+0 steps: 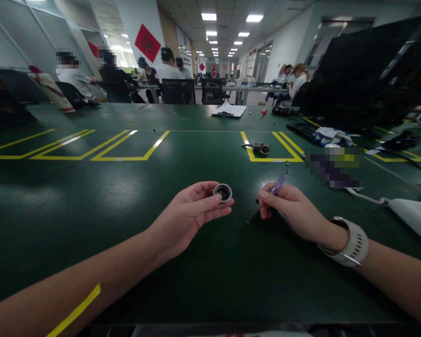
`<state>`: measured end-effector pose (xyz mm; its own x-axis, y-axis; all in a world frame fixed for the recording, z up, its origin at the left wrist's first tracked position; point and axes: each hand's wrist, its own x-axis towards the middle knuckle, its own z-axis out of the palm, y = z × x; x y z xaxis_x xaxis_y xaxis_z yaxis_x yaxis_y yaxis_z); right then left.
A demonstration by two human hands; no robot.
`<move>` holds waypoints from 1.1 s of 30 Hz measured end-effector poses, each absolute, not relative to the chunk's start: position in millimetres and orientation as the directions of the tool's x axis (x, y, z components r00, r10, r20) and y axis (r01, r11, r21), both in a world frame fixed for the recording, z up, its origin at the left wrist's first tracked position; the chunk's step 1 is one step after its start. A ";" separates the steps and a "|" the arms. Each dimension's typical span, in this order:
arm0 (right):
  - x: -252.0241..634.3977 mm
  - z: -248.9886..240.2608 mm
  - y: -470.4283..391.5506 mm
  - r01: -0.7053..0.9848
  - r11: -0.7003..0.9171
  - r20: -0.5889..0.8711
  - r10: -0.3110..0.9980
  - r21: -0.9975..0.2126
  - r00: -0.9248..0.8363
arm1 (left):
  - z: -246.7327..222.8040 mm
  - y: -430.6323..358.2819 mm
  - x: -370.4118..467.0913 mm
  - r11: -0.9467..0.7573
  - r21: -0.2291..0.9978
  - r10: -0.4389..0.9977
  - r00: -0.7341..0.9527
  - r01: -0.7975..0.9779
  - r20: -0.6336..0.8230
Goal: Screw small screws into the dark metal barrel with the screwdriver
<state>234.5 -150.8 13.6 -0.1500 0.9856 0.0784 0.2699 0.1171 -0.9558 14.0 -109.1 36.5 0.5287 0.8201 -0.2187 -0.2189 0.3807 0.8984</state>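
Between the thumb and fingers of my left hand [192, 210] is a round metal cup-shaped part [226, 187], its dark hollow facing me. My right hand [291, 206] grips a screwdriver [280, 181] by its clear purplish handle. The dark shaft points down and left, and a small ring-like piece shows at its tip. A gap separates the screwdriver tip from the metal part. Farther off, a metal assembly with a round head and a thin stem [261, 148] lies on the green table [126, 187], partly over yellow tape. A tiny metal piece [287, 163] rests nearer to my right hand.
Yellow tape outlines [122, 158] mark the table. Papers on a clipboard [229, 110], a red screwdriver [264, 112] and a power tool [284, 111] lie at the back. On the right are a blue-white cloth bundle [331, 135], cables and a white device [414, 217]. People sit beyond.
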 end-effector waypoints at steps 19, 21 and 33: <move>216.7 20.9 -173.7 0.596 0.785 0.749 0.496 -0.170 -0.440 | 32.3 -111.8 14.2 0.279 0.958 0.869 0.441 -0.066 -0.223; 211.6 24.5 -178.1 0.571 0.809 0.753 0.462 -0.141 -0.469 | 31.7 -113.2 15.2 0.252 0.967 0.877 0.430 -0.031 -0.214; 203.4 18.4 -174.1 0.553 0.818 0.668 0.501 -0.158 -0.550 | 28.1 -118.6 18.3 0.159 0.987 0.878 0.455 0.016 -0.148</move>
<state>203.4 -174.1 18.4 -0.5499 0.5010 0.6683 0.5532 0.8179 -0.1580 18.3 -118.6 28.1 0.4553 0.8779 -0.1484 0.0159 0.1586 0.9872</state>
